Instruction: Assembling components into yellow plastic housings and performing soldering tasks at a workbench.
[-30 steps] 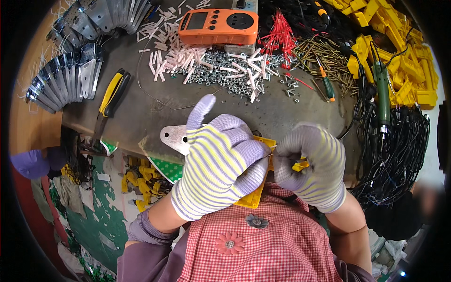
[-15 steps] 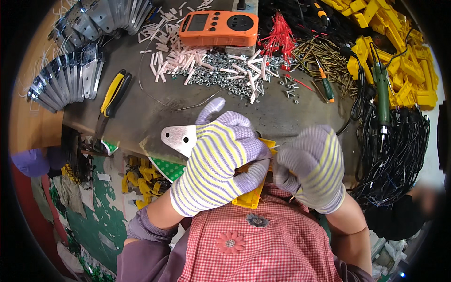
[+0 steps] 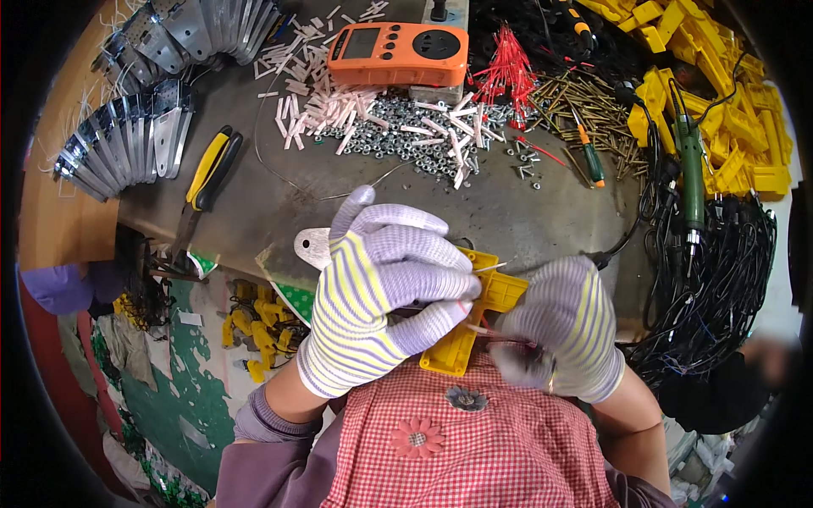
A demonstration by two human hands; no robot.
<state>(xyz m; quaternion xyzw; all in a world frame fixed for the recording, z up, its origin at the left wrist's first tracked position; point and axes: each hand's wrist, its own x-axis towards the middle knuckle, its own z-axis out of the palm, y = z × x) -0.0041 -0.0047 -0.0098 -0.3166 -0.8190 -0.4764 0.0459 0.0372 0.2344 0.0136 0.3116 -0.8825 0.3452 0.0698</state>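
Observation:
Both hands wear purple, yellow and white striped gloves. My left hand point(image 3: 385, 288) is closed, thumb and forefinger pinched around a thin wire point(image 3: 488, 328) near the yellow plastic housing. Past its wrist side pokes the rounded end of a pierced metal plate point(image 3: 314, 246), mostly hidden under that hand. The yellow plastic housing point(image 3: 452, 352) lies beneath the fingers at the table's near edge, its open compartments partly covered. My right hand point(image 3: 567, 326) is curled to the right of the housing, its fingertips blurred; thin reddish wire strands run into them. A short white lead point(image 3: 491, 267) sticks out over the housing.
An orange meter point(image 3: 398, 53) stands at the back, behind white sleeves and metal nuts point(image 3: 415, 140). Yellow-black pliers point(image 3: 207, 178) and stacked metal plates point(image 3: 127, 140) lie left. On the right are a small screwdriver point(image 3: 589, 152), a green electric tool point(image 3: 692, 173), black cables point(image 3: 711, 279) and yellow housings point(image 3: 745, 118).
My left hand has shifted slightly left and its fingers have straightened, uncovering more of the yellow housing. My right hand has moved a little down, and wire now shows between the hands.

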